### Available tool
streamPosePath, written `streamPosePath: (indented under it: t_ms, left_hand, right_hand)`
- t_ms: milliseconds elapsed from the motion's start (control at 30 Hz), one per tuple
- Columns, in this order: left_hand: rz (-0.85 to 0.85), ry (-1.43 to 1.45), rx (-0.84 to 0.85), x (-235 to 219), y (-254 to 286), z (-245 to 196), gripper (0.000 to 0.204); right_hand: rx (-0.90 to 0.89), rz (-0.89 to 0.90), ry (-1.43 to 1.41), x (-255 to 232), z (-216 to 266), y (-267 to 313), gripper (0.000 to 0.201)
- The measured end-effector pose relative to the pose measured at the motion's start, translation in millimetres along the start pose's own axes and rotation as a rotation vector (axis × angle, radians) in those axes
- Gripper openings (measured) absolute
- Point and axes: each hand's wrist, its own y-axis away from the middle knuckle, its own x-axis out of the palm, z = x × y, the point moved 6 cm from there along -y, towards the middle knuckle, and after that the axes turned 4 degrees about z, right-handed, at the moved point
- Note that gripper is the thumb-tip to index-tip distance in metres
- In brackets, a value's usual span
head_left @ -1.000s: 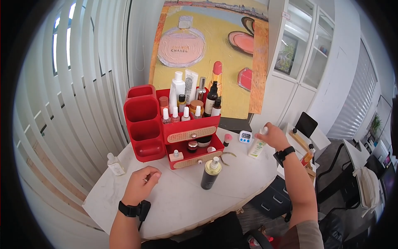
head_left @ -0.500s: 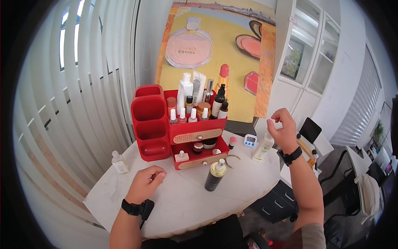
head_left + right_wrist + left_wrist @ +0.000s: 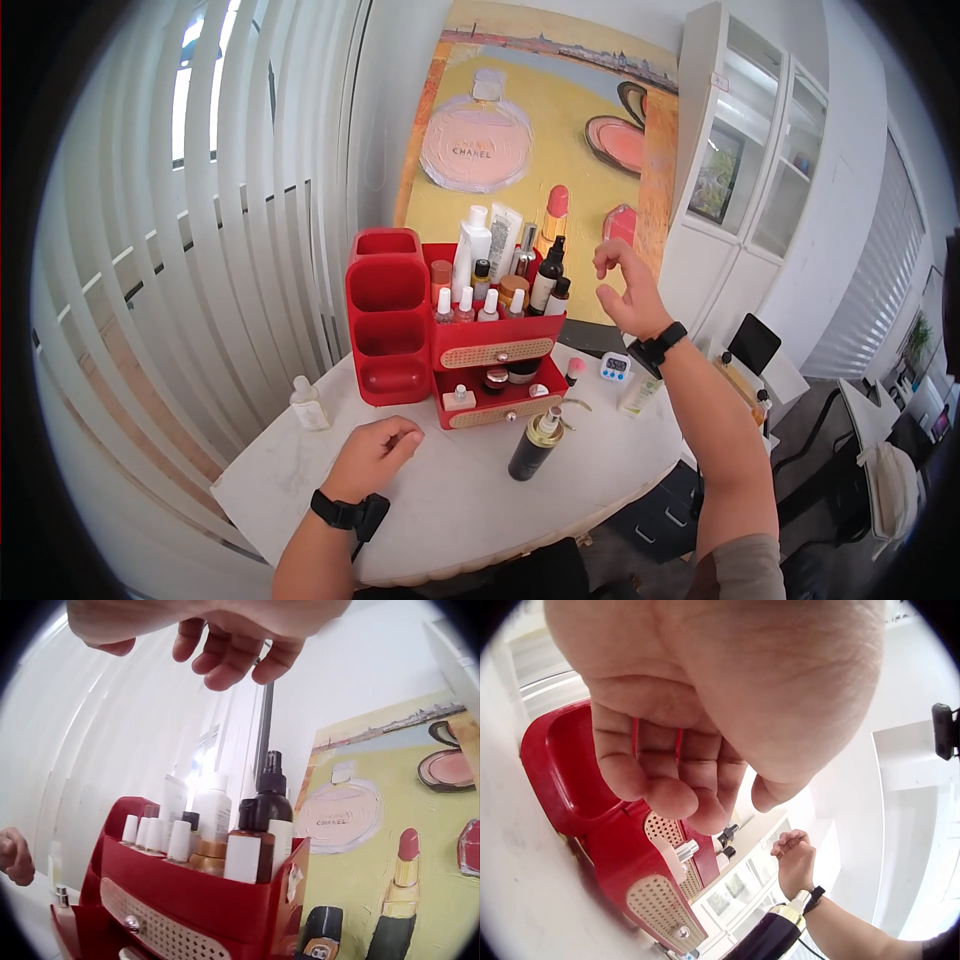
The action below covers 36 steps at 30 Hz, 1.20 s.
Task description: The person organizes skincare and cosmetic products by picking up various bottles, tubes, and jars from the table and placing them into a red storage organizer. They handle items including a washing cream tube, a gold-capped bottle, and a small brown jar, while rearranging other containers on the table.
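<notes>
My right hand (image 3: 634, 292) is raised in the air to the right of the red cosmetics organizer (image 3: 392, 260), its fingers loosely bent with nothing in them. In the right wrist view, its fingers hang above a black spray bottle (image 3: 274, 787) and a brown bottle (image 3: 250, 844) in the top tray. A white bottle with green print (image 3: 637, 397) stands on the table below the right wrist, partly covered by it. My left hand (image 3: 375, 458) stays over the table in front of the organizer, fingers loosely curled and holding nothing. Nearby stands a dark bottle with a gold collar (image 3: 533, 455).
White-capped nail polish bottles (image 3: 488, 306) line the tray's front. The lower drawer (image 3: 480, 412) is pulled out with small jars inside. A clear bottle (image 3: 308, 404) stands at the table's left, a timer (image 3: 615, 368) and a pink brush (image 3: 575, 368) at the right. Behind leans a painting (image 3: 570, 120).
My right hand has let go of the white bottle with green print, risen, and moved left toward the organizer. The left hand keeps its pose. The head view has shifted.
</notes>
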Motion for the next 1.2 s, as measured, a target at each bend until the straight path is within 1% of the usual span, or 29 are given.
streamPosePath:
  t_ms: [33,67,133,167,233,267,300,333,367,400,433,500,633,733,867,967,1000,1067,1100,1167,1200]
  left_hand:
    - [0.021,-0.017,-0.031,0,1,0,0.018]
    - [0.015,-0.017,-0.028,-1,1,-1,0.018]
    - [0.036,-0.026,-0.028,0,1,-3,0.019]
    - [0.032,-0.027,-0.025,-1,1,-3,0.019]
    - [0.03,-0.03,-0.03,0,2,-3,0.019]
    - [0.027,-0.032,-0.025,-1,2,-3,0.019]
    - [0.028,-0.03,-0.033,0,2,-2,0.019]
    - [0.028,-0.029,-0.041,-1,2,-1,0.019]
    - [0.024,-0.032,-0.039,-1,2,-1,0.019]
    - [0.023,-0.031,-0.028,-1,2,-1,0.019]
    - [0.022,-0.029,-0.018,-1,2,-1,0.019]
    - [0.017,-0.036,-0.01,-2,2,-1,0.019]
    - [0.012,-0.044,-0.004,-1,2,-3,0.019]
    - [0.012,-0.051,0.018,-1,3,-4,0.02]
    - [-0.001,-0.052,0.044,0,3,-6,0.021]
    - [0.016,-0.054,0.013,-1,4,-6,0.021]
    - [0.003,-0.044,0.008,-1,4,-5,0.021]
    - [-0.006,-0.035,0.001,-2,4,-4,0.021]
    - [0.003,-0.059,0.006,-1,3,-4,0.021]
    - [0.02,-0.078,0.008,0,3,-4,0.021]
    - [0.015,-0.074,0.0,-1,4,-6,0.021]
  right_hand:
    - [0.068,0.004,0.059,2,-7,-6,0.029]
    - [0.061,0.005,0.06,4,-9,-15,0.029]
    - [0.389,-0.037,0.2,7,-31,-27,0.043]
    - [0.384,-0.039,0.2,12,-34,-32,0.043]
    - [0.53,-0.039,0.288,20,-53,-35,0.057]
    - [0.501,-0.021,0.341,26,-57,-39,0.066]
    - [0.496,-0.025,0.341,29,-62,-39,0.066]
    - [0.569,0.041,0.341,37,-71,-39,0.067]
    - [0.642,0.109,0.34,44,-70,-41,0.069]
    - [0.706,0.212,0.273,48,-63,-46,0.067]
    - [0.703,0.211,0.271,51,-66,-47,0.067]
    - [0.665,0.253,0.374,60,-70,-50,0.059]
    - [0.653,0.272,0.416,67,-81,-52,0.06]
    - [0.687,0.276,0.372,67,-80,-50,0.061]
    - [0.692,0.255,0.384,66,-80,-46,0.061]
    - [0.683,0.202,0.36,66,-81,-47,0.061]
    - [0.65,0.155,0.351,62,-80,-48,0.06]
    - [0.586,0.076,0.327,53,-76,-51,0.058]
    - [0.59,0.076,0.328,49,-75,-53,0.058]
    - [0.541,-0.033,0.318,32,-69,-59,0.057]
    - [0.534,-0.033,0.312,25,-68,-64,0.058]
